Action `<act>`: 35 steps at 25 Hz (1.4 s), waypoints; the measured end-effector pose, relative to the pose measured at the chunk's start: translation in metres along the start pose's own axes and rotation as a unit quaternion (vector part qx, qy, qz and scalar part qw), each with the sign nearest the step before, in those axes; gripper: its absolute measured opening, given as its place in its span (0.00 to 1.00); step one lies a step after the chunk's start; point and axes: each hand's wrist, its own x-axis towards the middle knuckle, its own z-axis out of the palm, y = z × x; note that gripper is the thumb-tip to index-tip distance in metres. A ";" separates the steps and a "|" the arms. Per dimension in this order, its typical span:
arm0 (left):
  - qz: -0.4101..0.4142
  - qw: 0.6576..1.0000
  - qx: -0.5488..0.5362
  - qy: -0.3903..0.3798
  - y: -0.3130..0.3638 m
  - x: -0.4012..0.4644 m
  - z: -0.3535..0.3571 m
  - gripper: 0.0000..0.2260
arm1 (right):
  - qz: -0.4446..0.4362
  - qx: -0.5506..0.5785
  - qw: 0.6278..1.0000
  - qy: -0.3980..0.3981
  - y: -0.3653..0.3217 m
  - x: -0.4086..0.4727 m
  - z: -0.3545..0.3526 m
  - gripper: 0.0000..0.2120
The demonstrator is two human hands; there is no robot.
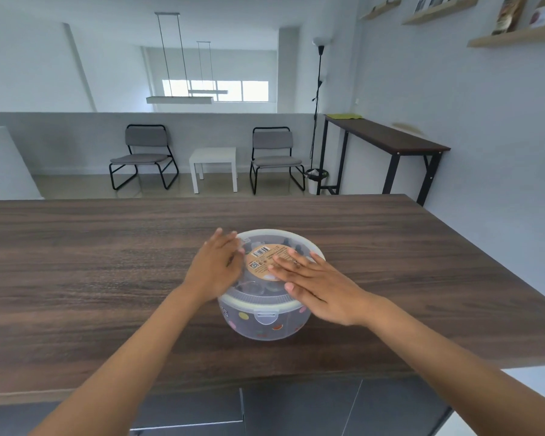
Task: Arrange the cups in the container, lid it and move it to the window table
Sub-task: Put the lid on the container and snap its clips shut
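A round translucent plastic container (265, 325) with coloured dots stands in the middle of the dark wooden table (107, 262). Its clear lid (258, 292), with a round brown label on top, sits on the container. Dim shapes of cups show through the lid and wall. My left hand (216, 267) rests flat against the lid's left edge, fingers stretched out. My right hand (315, 283) lies flat on the lid's top right, fingers spread over the label. A small latch tab (265, 316) faces me on the near rim.
Beyond the table are two grey chairs (145, 154) (276, 157) with a small white side table (214, 166) between them. A narrow dark high table (387, 138) stands along the right wall by a floor lamp (319, 89). Windows (230, 90) lie far back.
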 end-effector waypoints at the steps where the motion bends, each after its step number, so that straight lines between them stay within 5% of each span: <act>1: -0.016 1.000 -0.001 -0.009 0.000 0.009 -0.004 0.21 | 0.002 0.002 1.000 0.005 0.000 0.000 0.000 0.23; 5: -0.105 0.989 -0.082 -0.064 0.012 0.043 -0.015 0.21 | -0.003 0.020 0.999 0.034 0.000 0.002 0.005 0.22; 13: -0.156 0.983 -0.096 -0.034 0.003 0.064 -0.014 0.23 | 0.004 0.030 0.996 0.078 -0.001 0.004 0.011 0.22; 22: -0.194 0.935 -0.280 -0.096 -0.008 0.045 -0.025 0.25 | 0.011 0.024 0.995 0.093 -0.003 0.005 0.012 0.22; 27: -0.141 0.948 -0.261 0.113 -0.008 -0.020 0.000 0.26 | 0.036 0.019 0.993 0.112 -0.009 0.009 0.018 0.22; 35: -0.168 0.930 -0.262 0.195 0.001 -0.065 0.025 0.21 | 0.054 0.013 0.989 0.134 -0.016 0.015 0.022 0.21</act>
